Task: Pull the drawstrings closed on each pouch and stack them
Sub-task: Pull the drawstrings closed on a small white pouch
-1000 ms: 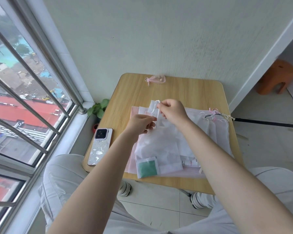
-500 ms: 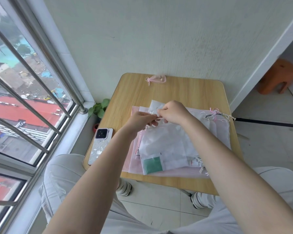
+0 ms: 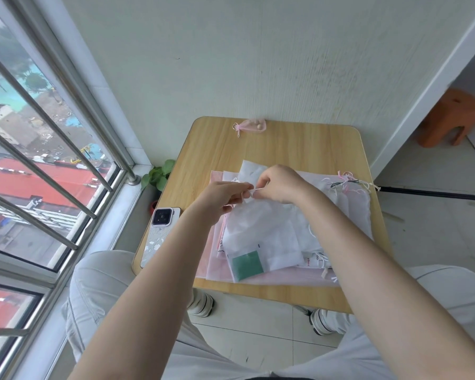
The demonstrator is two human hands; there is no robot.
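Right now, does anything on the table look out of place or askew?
One small pink pouch lies alone at the table's far edge, apart from the pouch pile under the hands. The phone sits at the left edge and may overhang it slightly. Nothing looks spilled or damaged.

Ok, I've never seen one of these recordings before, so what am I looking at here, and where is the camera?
No machine here: a person wears a camera on the head, looking down at their own arms. They sit at a small wooden table. The left hand and right hand meet over a white pouch and pinch its thin drawstring. The pouch lies on a pile of white and pink pouches. A green packet shows through it. A phone lies at the table's left edge, a small pink pouch by the wall.
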